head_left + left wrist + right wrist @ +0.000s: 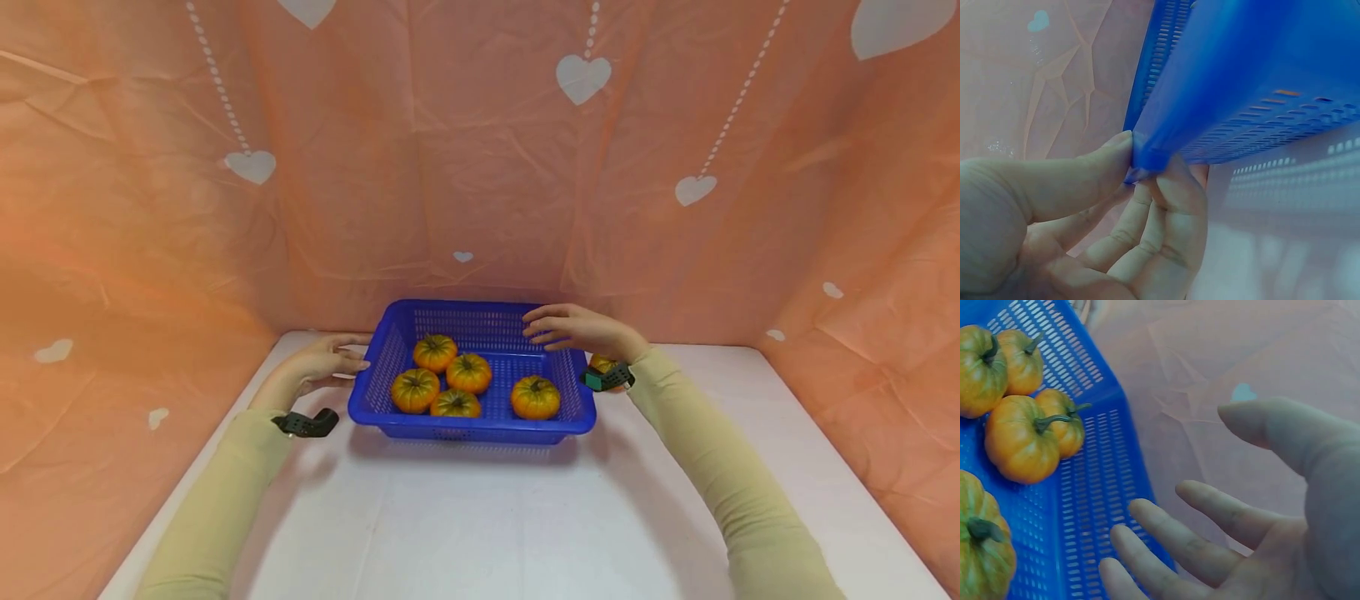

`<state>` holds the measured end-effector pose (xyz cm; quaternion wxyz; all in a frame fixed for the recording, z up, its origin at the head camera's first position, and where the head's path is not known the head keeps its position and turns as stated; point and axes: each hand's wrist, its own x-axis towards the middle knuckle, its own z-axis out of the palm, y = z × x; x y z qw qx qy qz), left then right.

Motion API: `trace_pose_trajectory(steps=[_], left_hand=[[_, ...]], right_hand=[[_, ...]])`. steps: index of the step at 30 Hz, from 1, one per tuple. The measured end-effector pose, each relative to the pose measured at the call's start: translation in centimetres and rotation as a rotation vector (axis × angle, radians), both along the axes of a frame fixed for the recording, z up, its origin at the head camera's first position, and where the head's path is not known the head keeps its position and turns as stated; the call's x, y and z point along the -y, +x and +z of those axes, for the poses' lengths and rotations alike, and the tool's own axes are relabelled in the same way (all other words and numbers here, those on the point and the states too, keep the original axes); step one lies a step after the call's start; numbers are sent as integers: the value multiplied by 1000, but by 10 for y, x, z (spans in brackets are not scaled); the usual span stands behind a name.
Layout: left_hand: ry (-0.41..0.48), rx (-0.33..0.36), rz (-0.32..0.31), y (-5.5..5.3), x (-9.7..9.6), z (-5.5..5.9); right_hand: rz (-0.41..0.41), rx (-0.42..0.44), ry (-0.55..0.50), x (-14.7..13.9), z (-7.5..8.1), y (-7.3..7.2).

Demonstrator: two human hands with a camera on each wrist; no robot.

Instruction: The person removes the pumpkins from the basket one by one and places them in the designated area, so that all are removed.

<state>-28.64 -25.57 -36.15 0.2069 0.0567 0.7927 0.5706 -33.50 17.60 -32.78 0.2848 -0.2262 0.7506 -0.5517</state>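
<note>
A blue plastic basket [472, 423] with slotted walls stands on the white table, holding several small orange pumpkins. A cluster of them, including one pumpkin [468, 373], fills its left half, and a single pumpkin [536, 397] sits at its right. My left hand [326, 364] pinches the rim at the left end, thumb on one side and fingers under it, as the left wrist view shows. Over the right rear part of the basket, my right hand [581, 329] is spread with fingers apart, holding nothing. In the right wrist view its fingertips [1124, 534] overlap the slotted wall.
One more pumpkin [603, 364] lies outside the basket on the right, partly hidden behind the right wrist and its strap. Orange cloth [480, 167] with white hearts hangs behind and along both sides of the white table [465, 517].
</note>
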Motion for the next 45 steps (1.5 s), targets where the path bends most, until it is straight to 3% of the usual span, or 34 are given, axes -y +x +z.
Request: trace_pose_trajectory(steps=[5, 16, 33, 45], left_hand=[[3, -5, 1, 0, -1, -1], [-8, -3, 12, 2, -2, 1], [-16, -1, 7, 0, -2, 2], [-18, -1, 8, 0, -2, 3]], right_hand=[[41, -7, 45, 9, -11, -1], [109, 27, 243, 22, -21, -4], [130, 55, 458, 33, -24, -7], [161, 71, 544, 35, -26, -5]])
